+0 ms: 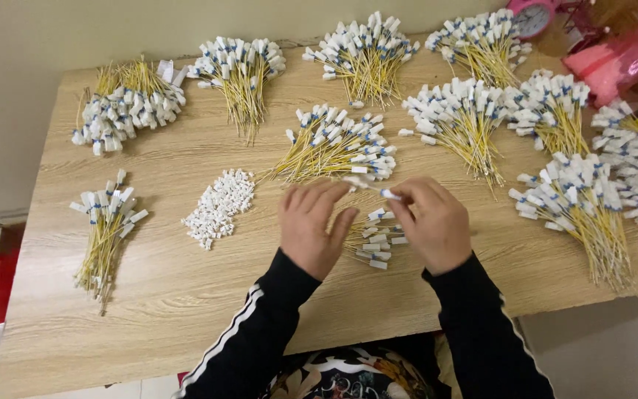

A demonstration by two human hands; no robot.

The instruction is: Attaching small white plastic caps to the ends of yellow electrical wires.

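Head view: the right hand (435, 224) is pinching a white-capped wire (369, 185), the left hand (311, 225) is steadying it, its grip unclear, and the small bundle (372, 240) at six o'clock is risking scattering.

Table (186, 295): light wood-grain, matt. Wires (363, 244): thin yellow, glossy plastic coat. Caps (219, 207): white plastic, smooth. Sleeves (275, 325): black cloth, white stripes.

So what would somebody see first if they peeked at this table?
Probably the many fan-shaped bundles of yellow wires with white caps spread across the wooden table. Next, the left hand and right hand at the front middle, pinching one capped wire. A heap of loose white caps lies left of them.
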